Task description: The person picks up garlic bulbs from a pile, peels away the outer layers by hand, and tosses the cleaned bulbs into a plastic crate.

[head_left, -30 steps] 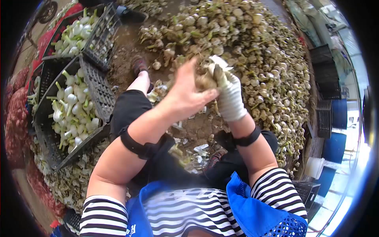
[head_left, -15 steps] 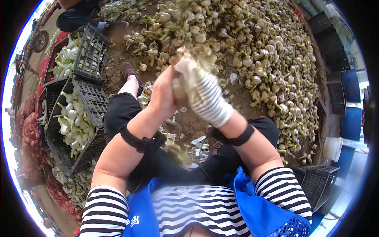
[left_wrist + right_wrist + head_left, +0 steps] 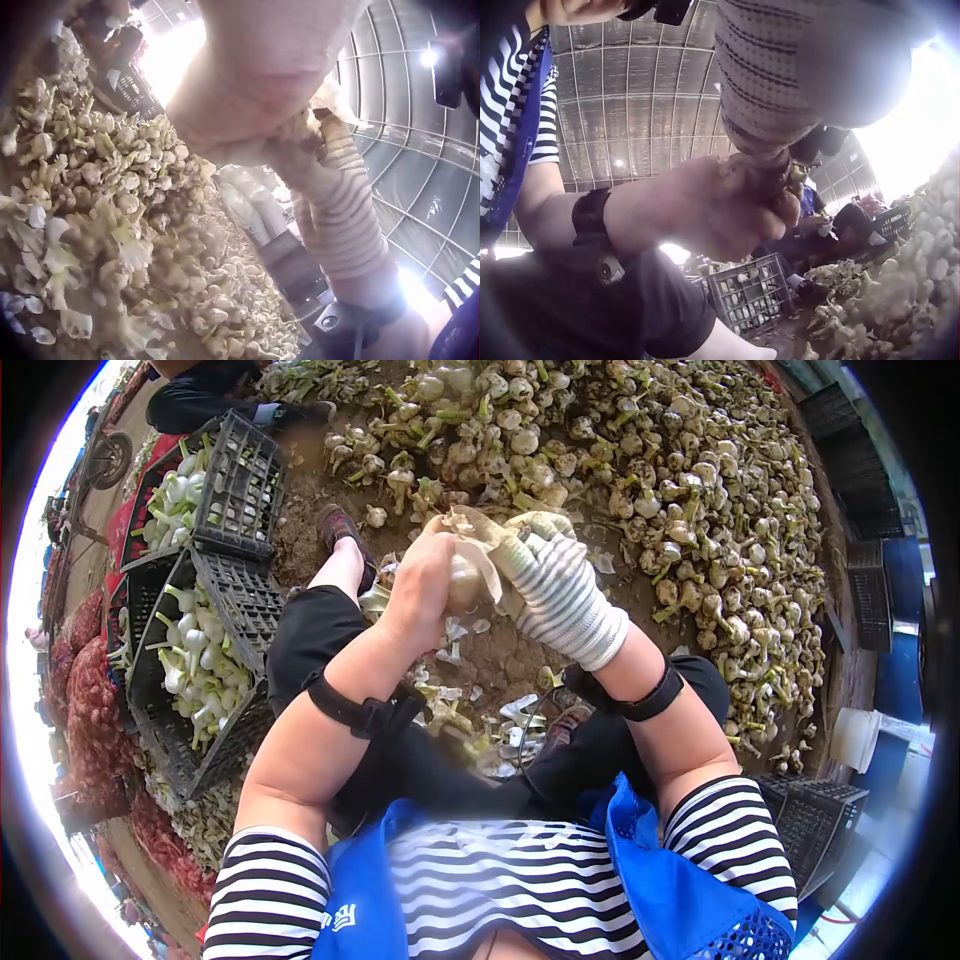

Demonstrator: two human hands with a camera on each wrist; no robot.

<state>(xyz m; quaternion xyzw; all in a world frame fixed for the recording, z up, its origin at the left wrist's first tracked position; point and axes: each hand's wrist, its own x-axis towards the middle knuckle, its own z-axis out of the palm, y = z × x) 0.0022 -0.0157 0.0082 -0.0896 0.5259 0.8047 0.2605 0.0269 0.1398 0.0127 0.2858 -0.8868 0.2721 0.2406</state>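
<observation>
A garlic bulb point(image 3: 465, 582) with pale, loose outer skin is between the two hands, above the ground in front of the knees. The bare left hand point(image 3: 418, 582) grips the bulb from its left side. Against the bulb's other side, the right hand point(image 3: 565, 590) wears a striped knit glove and pinches the papery garlic skin point(image 3: 487, 558) with thumb and curled fingers. In the left wrist view the gloved hand point(image 3: 337, 202) meets the bare one, and the bulb is mostly hidden. The right wrist view shows the bare hand point(image 3: 712, 206) just under the glove.
A large heap of unpeeled garlic point(image 3: 700, 560) spreads ahead and to the right. Black crates point(image 3: 240, 585) of cleaned white garlic point(image 3: 205, 660) stand at the left, near red net sacks point(image 3: 95, 700). Peeled skins point(image 3: 520, 710) litter the ground between the feet. Another person point(image 3: 200, 400) sits beyond the crates.
The hands were apart at first, with the garlic in the gloved hand. They came together, the bare hand took the bulb, and the glove has shifted slightly right, with skin hanging off the bulb.
</observation>
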